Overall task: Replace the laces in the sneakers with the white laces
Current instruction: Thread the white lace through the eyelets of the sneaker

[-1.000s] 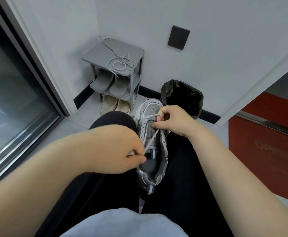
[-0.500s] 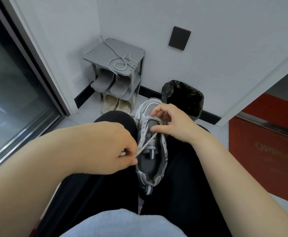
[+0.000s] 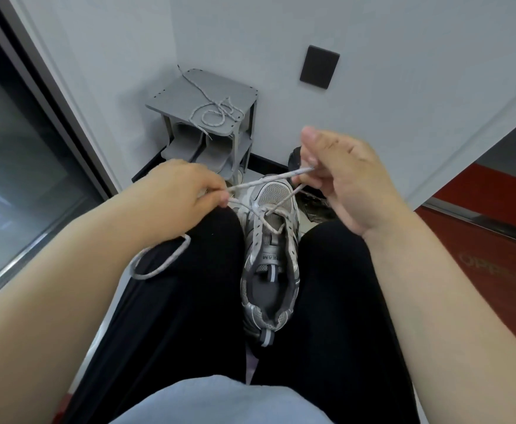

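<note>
Sneaker point(image 3: 270, 270) lengthwise, toe away

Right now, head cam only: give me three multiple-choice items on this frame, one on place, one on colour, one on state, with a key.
1. Where is the sneaker?
A. flat on the floor
B. wedged between the person's thighs
C. on a chair

2. What colour is the wall plate?
A. white
B. red
C. black

3. What are the hands doing with the lace?
A. the left hand and the right hand both pinch it
B. only one hand touches it
C. both hands are open and off it

Key:
1 B: the sneaker stands toe away, with a dark trouser leg against each side.
2 C: the plate is a dark rectangle on the pale wall.
3 A: the lace runs taut from one hand's fingertips to the other's, above the toe.
</note>
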### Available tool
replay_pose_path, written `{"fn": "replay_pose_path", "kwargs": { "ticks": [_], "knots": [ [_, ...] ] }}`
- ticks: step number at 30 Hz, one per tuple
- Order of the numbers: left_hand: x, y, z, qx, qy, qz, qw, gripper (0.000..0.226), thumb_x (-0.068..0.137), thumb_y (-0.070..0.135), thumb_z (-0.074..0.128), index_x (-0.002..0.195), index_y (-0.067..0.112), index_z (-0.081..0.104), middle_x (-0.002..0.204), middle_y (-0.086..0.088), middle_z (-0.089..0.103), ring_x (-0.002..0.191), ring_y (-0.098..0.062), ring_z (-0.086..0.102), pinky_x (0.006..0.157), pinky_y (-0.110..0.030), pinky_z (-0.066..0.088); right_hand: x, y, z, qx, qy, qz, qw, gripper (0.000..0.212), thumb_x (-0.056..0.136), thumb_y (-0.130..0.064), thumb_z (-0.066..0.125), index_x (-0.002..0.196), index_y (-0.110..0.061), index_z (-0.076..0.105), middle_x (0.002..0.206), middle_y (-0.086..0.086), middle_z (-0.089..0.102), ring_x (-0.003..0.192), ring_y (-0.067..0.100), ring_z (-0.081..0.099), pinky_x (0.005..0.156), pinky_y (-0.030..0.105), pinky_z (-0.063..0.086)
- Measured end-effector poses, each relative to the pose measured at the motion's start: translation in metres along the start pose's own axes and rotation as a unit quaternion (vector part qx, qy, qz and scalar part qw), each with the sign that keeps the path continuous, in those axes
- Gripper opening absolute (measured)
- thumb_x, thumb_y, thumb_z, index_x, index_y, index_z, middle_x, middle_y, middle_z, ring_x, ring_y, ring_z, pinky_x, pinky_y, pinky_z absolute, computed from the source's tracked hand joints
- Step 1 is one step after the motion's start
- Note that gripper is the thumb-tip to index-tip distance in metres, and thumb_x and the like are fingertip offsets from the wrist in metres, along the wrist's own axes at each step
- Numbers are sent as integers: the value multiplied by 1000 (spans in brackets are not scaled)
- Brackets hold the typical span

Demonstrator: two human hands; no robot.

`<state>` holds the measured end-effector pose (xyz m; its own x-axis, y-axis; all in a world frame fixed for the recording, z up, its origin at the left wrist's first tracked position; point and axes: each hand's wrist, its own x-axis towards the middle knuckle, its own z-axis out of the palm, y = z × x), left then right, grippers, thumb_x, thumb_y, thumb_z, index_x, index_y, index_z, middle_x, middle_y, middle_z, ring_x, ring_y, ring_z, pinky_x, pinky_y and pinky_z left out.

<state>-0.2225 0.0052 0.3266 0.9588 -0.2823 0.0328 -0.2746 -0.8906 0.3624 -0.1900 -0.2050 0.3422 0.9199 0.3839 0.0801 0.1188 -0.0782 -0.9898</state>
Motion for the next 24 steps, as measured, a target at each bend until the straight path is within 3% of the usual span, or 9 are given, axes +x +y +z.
{"fn": "replay_pose_path", "kwargs": {
  "ticks": [4,8,10,12,15,18,21,24],
  "knots": [
    [5,-2,-3,-26,107,-32,993,19,92,30,49,90,21,65,75,2,63,55,-8,46,52,-23,34,-9,-7,-11,-4,34,-16,999,3,77,-24,64,74,-25,64,47,-12,44,43,4,41,60,19,45],
    [5,-8,-9,-147,102,-33,983,23,93,30,47,79,27,65,66,9,65,62,-19,57,60,-25,45,-29,-3,-40,-4,103,3,995,19,90,-6,54,102,-19,63,40,-12,34,40,7,34,66,21,48],
    [2,0,-12,-199,81,-23,976,27,94,32,44,75,26,63,55,9,54,56,-17,54,59,-23,45,-43,-2,-51,-80,56,71,993,28,93,-1,46,107,-20,61,41,-7,43,43,11,45,68,22,50],
    [2,18,-11,-188,41,11,981,30,91,39,40,74,25,61,52,9,48,49,-8,46,53,-16,40,-51,0,-50,-196,-39,120,972,25,95,-10,48,108,-25,61,64,-3,64,61,11,63,73,22,49],
    [8,54,1,-144,-42,80,985,30,88,42,37,75,27,59,64,8,57,62,-4,52,58,-17,40,-49,0,-29,-255,-64,54,963,22,91,-35,55,109,-25,63,99,-10,69,93,0,64,84,16,47],
    [17,68,5,-147,-49,97,983,21,93,31,42,83,23,58,76,2,62,71,-10,56,67,-27,43,-50,-4,-15,-144,-83,57,984,30,91,-38,47,109,-21,64,94,0,72,89,9,67,82,22,52],
    [18,55,1,-159,-55,80,983,18,92,36,43,80,27,52,68,4,56,60,-7,49,57,-22,40,-58,-10,-25,-37,-50,88,994,40,86,-49,50,106,-18,66,69,3,66,63,12,59,65,19,51],
    [17,55,4,-149,-64,80,984,17,93,35,43,76,31,44,68,8,52,61,-4,46,55,-17,36,-60,-7,-22,-69,-20,85,994,50,75,-65,56,106,-27,66,86,-5,70,76,7,66,75,23,54]
  ]
}}
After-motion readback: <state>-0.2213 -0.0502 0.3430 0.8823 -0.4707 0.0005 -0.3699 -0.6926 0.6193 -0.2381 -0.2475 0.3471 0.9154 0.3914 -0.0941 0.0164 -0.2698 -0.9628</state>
